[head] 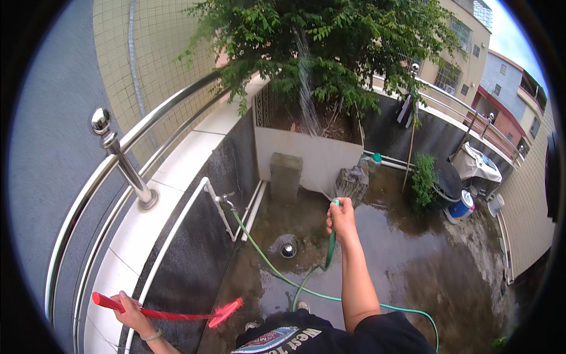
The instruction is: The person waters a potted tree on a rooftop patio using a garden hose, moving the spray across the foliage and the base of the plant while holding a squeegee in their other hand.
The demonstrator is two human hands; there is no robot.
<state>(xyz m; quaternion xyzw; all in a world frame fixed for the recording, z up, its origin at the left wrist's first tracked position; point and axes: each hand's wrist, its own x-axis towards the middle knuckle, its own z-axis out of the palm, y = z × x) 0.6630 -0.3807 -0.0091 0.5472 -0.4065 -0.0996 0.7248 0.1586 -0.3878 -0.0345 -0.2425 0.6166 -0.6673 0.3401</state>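
My right hand (342, 217) grips the end of a green garden hose (330, 252), held out in front of me. Water (305, 79) sprays from it up toward the leafy tree (336, 48) and the planter (309, 146) under it. From there the hose loops down across the wet floor. Its other end joins a tap (227, 198) on white piping by the left wall. Low on the left, my left hand (129, 313) is closed around the handle of a red brush (177, 315). The pink-red bristle head (224, 312) points right, above the floor near the wall.
A steel railing (137, 183) tops the white ledge (190, 155) on my left. A domed floor drain (288, 250) sits in the wet concrete. Concrete blocks (286, 175) stand before the planter. At right are a black tub (445, 181), a blue-and-white bucket (462, 205) and a covered machine (475, 166).
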